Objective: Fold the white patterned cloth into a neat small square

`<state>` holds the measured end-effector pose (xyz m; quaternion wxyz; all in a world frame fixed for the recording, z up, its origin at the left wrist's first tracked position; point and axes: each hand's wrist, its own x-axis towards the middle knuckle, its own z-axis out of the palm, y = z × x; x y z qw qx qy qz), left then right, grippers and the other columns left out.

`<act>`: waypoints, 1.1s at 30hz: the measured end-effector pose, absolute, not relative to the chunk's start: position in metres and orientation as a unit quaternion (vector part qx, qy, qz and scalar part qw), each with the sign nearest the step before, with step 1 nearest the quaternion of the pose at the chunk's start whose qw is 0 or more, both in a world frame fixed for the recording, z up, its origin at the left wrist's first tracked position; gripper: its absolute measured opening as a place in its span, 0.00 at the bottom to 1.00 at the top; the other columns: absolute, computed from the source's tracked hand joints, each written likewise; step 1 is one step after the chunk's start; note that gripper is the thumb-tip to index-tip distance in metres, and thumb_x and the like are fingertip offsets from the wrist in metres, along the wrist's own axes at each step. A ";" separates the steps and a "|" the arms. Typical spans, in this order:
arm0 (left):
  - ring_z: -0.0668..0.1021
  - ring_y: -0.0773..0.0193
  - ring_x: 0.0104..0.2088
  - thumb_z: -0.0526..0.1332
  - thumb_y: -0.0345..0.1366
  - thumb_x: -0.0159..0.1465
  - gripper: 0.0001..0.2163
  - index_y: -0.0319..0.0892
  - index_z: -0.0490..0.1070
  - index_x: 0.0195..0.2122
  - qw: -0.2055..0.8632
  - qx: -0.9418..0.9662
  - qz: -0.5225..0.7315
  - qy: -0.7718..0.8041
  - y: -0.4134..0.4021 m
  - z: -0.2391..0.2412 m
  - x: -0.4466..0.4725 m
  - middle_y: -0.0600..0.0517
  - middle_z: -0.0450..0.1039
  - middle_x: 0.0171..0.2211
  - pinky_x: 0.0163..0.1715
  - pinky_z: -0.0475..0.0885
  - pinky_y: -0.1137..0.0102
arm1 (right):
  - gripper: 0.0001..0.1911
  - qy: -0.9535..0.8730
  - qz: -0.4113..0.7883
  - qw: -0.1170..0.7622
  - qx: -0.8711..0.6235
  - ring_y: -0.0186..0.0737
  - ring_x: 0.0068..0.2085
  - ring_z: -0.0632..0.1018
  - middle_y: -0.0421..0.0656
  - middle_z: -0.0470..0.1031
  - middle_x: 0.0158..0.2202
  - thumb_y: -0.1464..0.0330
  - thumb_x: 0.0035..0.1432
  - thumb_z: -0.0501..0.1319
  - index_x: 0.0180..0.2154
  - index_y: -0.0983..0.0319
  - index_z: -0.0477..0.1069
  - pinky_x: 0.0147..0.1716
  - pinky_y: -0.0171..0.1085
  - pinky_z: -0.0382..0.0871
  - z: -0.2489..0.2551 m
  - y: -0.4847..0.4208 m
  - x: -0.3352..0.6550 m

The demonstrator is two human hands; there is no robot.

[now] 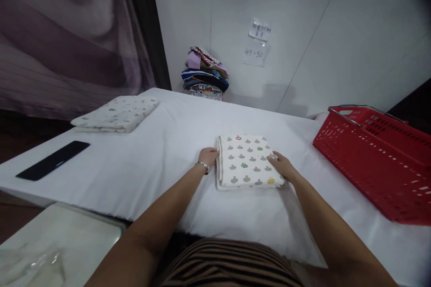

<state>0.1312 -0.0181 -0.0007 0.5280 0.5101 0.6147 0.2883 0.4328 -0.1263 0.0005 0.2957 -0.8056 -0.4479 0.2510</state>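
A folded white cloth (249, 161) printed with grey, green, red and yellow mushrooms lies flat on the white-covered table (182, 134) in front of me. My left hand (209, 157), with a bracelet at the wrist, grips its left side, where the stacked folded layers show. On the opposite side, my right hand (282, 166) holds the right edge, some fingers lying over the top and the rest hidden by the cloth. A second folded white cloth (117, 114) with small scattered prints rests at the table's far left, out of reach of both hands.
A red plastic basket (370, 157) with metal handles stands on the right. On the left lies a flat black object (54, 160). Folded clothes (205, 74) are piled beyond the back edge. A pale surface (60, 242) with clear plastic sits lower left.
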 end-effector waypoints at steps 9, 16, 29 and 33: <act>0.75 0.69 0.20 0.62 0.29 0.55 0.03 0.37 0.72 0.31 0.663 0.454 0.225 0.552 -0.056 -0.001 0.165 0.55 0.71 0.16 0.24 0.72 0.75 | 0.29 -0.485 0.113 0.202 -0.843 0.43 0.39 0.75 0.49 0.74 0.40 0.57 0.52 0.60 0.52 0.66 0.66 0.39 0.38 0.67 0.026 -0.128 0.480; 0.74 0.70 0.19 0.63 0.29 0.54 0.02 0.38 0.70 0.29 0.677 0.436 0.243 0.540 -0.059 -0.002 0.164 0.57 0.69 0.15 0.23 0.72 0.76 | 0.18 -0.623 0.160 0.225 -0.732 0.36 0.34 0.74 0.41 0.75 0.34 0.55 0.57 0.54 0.43 0.59 0.69 0.33 0.33 0.64 0.048 -0.124 0.349; 0.75 0.70 0.19 0.59 0.26 0.57 0.02 0.37 0.69 0.32 0.683 0.442 0.246 0.527 -0.060 -0.002 0.162 0.57 0.68 0.15 0.25 0.73 0.75 | 0.13 -0.655 0.109 0.007 -0.748 0.41 0.39 0.74 0.47 0.74 0.39 0.61 0.57 0.55 0.40 0.62 0.68 0.33 0.34 0.59 0.041 -0.106 0.287; 0.75 0.69 0.19 0.58 0.26 0.57 0.02 0.38 0.69 0.30 0.687 0.446 0.249 0.518 -0.060 -0.006 0.162 0.58 0.67 0.15 0.24 0.73 0.76 | 0.11 -0.651 0.136 0.035 -0.746 0.38 0.35 0.73 0.45 0.75 0.35 0.64 0.56 0.55 0.39 0.62 0.69 0.30 0.32 0.57 0.042 -0.106 0.290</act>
